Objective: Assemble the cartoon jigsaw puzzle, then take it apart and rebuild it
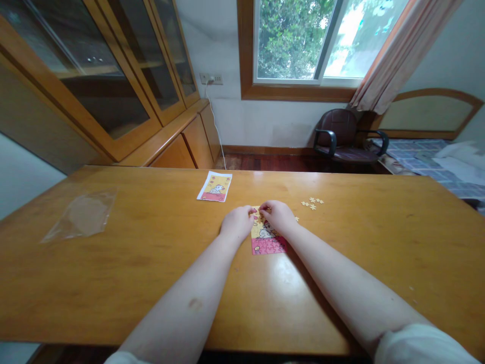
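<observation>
A partly assembled jigsaw puzzle (269, 246) lies flat on the table, pink along its near edge and yellow above, with a white cartoon animal in the middle. At its upper left corner is my left hand (238, 222), its fingers closed on the puzzle's edge. My right hand (278, 217) covers the upper right part, thumb and finger pinched over the top rows on what looks like a small puzzle piece, mostly hidden. Several loose puzzle pieces (312, 207), pale side up, lie to the right of my right hand.
A picture card (214, 187) with the same design lies beyond my left hand. On the left of the wooden table (151, 263) rests a clear plastic bag (85, 215). Behind stand a glass-door cabinet (166, 126), an armchair (341, 134) and a bed (424, 156).
</observation>
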### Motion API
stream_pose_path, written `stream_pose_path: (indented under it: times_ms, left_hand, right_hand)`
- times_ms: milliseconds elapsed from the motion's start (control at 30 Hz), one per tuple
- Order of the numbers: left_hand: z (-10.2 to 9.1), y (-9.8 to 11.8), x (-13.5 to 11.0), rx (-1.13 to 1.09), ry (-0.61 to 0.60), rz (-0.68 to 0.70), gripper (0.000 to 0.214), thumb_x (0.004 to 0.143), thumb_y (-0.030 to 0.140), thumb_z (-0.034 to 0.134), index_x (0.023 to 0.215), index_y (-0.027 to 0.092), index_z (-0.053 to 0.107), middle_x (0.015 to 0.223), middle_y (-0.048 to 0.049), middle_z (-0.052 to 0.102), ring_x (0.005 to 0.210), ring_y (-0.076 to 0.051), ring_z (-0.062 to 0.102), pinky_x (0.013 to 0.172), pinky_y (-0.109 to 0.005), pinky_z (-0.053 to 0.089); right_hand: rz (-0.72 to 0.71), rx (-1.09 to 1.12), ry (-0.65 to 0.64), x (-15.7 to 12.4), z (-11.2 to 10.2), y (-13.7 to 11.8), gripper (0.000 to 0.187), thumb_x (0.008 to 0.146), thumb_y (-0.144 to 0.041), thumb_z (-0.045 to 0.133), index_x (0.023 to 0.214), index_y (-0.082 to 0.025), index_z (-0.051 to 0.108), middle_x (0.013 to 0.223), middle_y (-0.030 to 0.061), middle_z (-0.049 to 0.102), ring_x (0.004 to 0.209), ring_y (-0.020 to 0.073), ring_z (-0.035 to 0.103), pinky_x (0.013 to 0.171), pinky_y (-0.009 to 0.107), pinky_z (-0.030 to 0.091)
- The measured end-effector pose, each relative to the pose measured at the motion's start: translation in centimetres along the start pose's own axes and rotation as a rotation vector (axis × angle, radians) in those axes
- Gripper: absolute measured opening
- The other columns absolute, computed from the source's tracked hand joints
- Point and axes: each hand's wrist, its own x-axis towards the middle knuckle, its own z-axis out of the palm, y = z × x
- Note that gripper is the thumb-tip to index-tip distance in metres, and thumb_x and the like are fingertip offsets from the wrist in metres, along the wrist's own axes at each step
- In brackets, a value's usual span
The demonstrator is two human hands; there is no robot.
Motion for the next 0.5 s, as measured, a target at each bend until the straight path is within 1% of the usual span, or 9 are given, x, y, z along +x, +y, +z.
stream_pose_path:
  times_ms: [167, 300, 400, 500]
  left_hand:
    - [0.0, 0.0, 0.0, 0.005, 0.001, 0.0, 0.029, 0.085, 0.03, 0.051, 0.109, 0.028, 0.066, 0.105, -0.0053, 0.071, 0.096, -0.023, 0.065, 0.082, -0.032, 0.049]
    - [0.0, -0.1, -0.1, 0.015, 0.004, 0.011, 0.028, 0.085, 0.03, 0.051, 0.109, 0.027, 0.066, 0.105, -0.0059, 0.071, 0.095, -0.023, 0.065, 0.081, -0.031, 0.049]
    - [0.1, 0.0, 0.0, 0.021, 0.02, 0.021, 0.028, 0.085, 0.031, 0.051, 0.108, 0.027, 0.066, 0.103, -0.0059, 0.071, 0.094, -0.023, 0.066, 0.079, -0.031, 0.049]
    - [0.1, 0.1, 0.0, 0.016, 0.021, 0.023, 0.027, 0.086, 0.033, 0.049, 0.107, 0.027, 0.066, 0.102, -0.006, 0.071, 0.093, -0.023, 0.066, 0.079, -0.031, 0.049]
  right_hand:
    - [-0.029, -0.057, 0.016, -0.2, -0.2, -0.1, 0.014, 0.083, -0.024, 0.056, 0.088, -0.023, 0.07, 0.092, 0.0029, 0.07, 0.088, 0.0165, 0.061, 0.077, 0.024, 0.043]
    - [-0.123, -0.13, 0.016, -0.8, -0.5, -0.1, 0.021, 0.087, -0.029, 0.051, 0.092, -0.022, 0.071, 0.094, 0.0046, 0.067, 0.085, 0.0154, 0.061, 0.076, 0.023, 0.042]
    - [-0.218, -0.204, -0.027, -1.1, -0.7, -0.1, 0.027, 0.09, -0.032, 0.047, 0.092, -0.022, 0.072, 0.094, 0.0052, 0.065, 0.082, 0.0149, 0.06, 0.074, 0.024, 0.042]
    - [-0.266, -0.261, -0.074, -1.3, -0.9, -0.2, 0.029, 0.09, -0.033, 0.046, 0.091, -0.022, 0.072, 0.093, 0.0058, 0.064, 0.082, 0.0151, 0.06, 0.073, 0.024, 0.041]
